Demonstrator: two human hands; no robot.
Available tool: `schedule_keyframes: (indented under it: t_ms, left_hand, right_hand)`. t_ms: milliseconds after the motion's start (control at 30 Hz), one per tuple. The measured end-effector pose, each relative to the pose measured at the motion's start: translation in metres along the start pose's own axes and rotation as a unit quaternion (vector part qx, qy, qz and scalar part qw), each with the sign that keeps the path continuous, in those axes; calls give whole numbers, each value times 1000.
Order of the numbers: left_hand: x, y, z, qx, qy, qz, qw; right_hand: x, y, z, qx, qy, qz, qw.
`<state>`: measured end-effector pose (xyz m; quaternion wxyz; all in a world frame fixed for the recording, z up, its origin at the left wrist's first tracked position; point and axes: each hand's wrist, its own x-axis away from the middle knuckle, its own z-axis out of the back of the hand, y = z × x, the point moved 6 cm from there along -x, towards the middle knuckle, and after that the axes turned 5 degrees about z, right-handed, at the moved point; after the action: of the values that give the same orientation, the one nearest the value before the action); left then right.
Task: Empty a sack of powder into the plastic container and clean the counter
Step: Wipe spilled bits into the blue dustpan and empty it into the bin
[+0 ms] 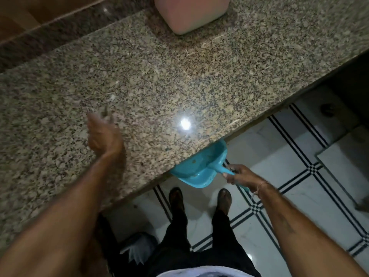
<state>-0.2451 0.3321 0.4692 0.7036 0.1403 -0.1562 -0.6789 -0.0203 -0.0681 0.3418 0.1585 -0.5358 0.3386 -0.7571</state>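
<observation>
The speckled granite counter (179, 76) fills the upper left. My left hand (103, 136) is blurred above the counter; something thin and brownish (105, 113) sticks out past its fingers, and I cannot tell what it is. My right hand (239, 174) grips the handle of a blue dustpan (201, 168), whose mouth is tucked just under the counter's front edge. A pale pink plastic container (189, 13) stands on the counter at the top, cut off by the frame. A few light specks and fibres lie on the counter near it.
White floor tiles with black stripes (299, 186) lie below the counter's edge, where my feet in dark sandals (176, 198) stand. A white sack-like thing (137, 250) sits on the floor by my left leg. A dark backsplash ledge (60, 31) runs behind the counter.
</observation>
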Motion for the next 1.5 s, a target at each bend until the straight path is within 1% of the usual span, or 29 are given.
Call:
schedule_keyframes:
  t_ms: [67, 100, 133, 167, 233, 267, 333, 367, 400, 433, 533, 600, 633, 667, 733, 800, 833, 867, 933, 1000, 1067, 1100, 1133, 1233, 1333, 1367, 1400, 1433, 1500]
  left_hand:
    - [-49, -35, 9, -27, 27, 124, 992]
    - [-63, -37, 9, -29, 24, 156, 987]
    - [-69, -29, 4, -29, 12, 163, 986]
    - [-68, -14, -3, -33, -3, 139, 990]
    - [-43, 38, -20, -24, -47, -20, 998]
    - [-22, 64, -32, -16, -86, -115, 990]
    - [23, 98, -51, -12, -171, -290, 942]
    - [30, 103, -55, -13, -181, -329, 927]
    - [23, 103, -47, 3, -163, -318, 934]
    - [2, 97, -38, 17, -122, -276, 953]
    - [-83, 52, -19, -11, -9, -62, 998]
    - [-110, 42, -20, -40, -15, 47, 998]
    - [-107, 55, -26, -47, -29, 45, 997]
    - [-95, 75, -37, -49, -50, 5, 998]
    - [-48, 125, -60, -24, -93, -138, 986]
    - [9, 160, -84, -4, -158, -285, 945]
    - [34, 168, -92, 2, -193, -342, 920]
    - [45, 172, -92, 9, -210, -367, 906]
    - [19, 172, -74, 58, -149, -312, 937]
    - [-45, 156, -62, 55, -60, -187, 979]
    - [-100, 135, -64, 9, -37, -57, 998]
    - [-106, 136, -69, -16, -44, -36, 998]
    - [-94, 145, -75, -36, -49, -55, 997]
    - [-4, 185, -99, -36, -89, -251, 963]
    - [80, 206, -104, -2, -182, -435, 882]
    - [85, 208, -103, 14, -195, -462, 865]
    - [75, 210, -99, 33, -189, -446, 874]
    - [56, 211, -93, 44, -156, -400, 902]
    - [-9, 197, -90, 40, -64, -237, 969]
  right_hand:
    - [0, 3, -9, -13, 14, -2, 1000]
    - [0, 4, -13, -20, 18, 0, 1000]
    - [-1, 5, -16, -27, 22, 3, 999]
    - [-2, 6, -20, -30, 24, 4, 999]
    - [-2, 6, -23, -36, 31, 4, 999]
    - [0, 5, -23, -36, 34, 1, 999]
    - [4, 1, -22, -35, 39, -2, 999]
    - [6, 0, -21, -38, 41, -2, 998]
    - [9, -2, -19, -43, 41, -1, 998]
    - [10, -4, -16, -43, 40, 1, 998]
    - [12, -1, -9, -34, 53, -6, 998]
    - [12, 1, -7, -36, 59, -14, 998]
    - [11, 2, -7, -36, 59, -17, 997]
    - [10, 3, -6, -34, 60, -20, 997]
    - [11, 4, -4, -36, 64, -24, 997]
    - [11, 3, -3, -46, 67, -23, 996]
    - [10, 3, -2, -50, 68, -21, 996]
    - [10, 4, 0, -56, 69, -18, 996]
    - [9, 7, 3, -67, 69, -13, 995]
    - [7, 13, 7, -73, 70, -14, 995]
    - [5, 19, 9, -77, 71, -20, 994]
    - [5, 20, 10, -78, 72, -24, 994]
    - [5, 22, 11, -79, 74, -30, 994]
    - [6, 27, 18, -87, 80, -42, 992]
    - [7, 28, 29, -94, 80, -40, 992]
    - [7, 28, 34, -94, 80, -37, 992]
    - [8, 29, 39, -93, 79, -35, 992]
    - [9, 31, 44, -92, 80, -34, 992]
    - [9, 37, 54, -93, 78, -35, 992]
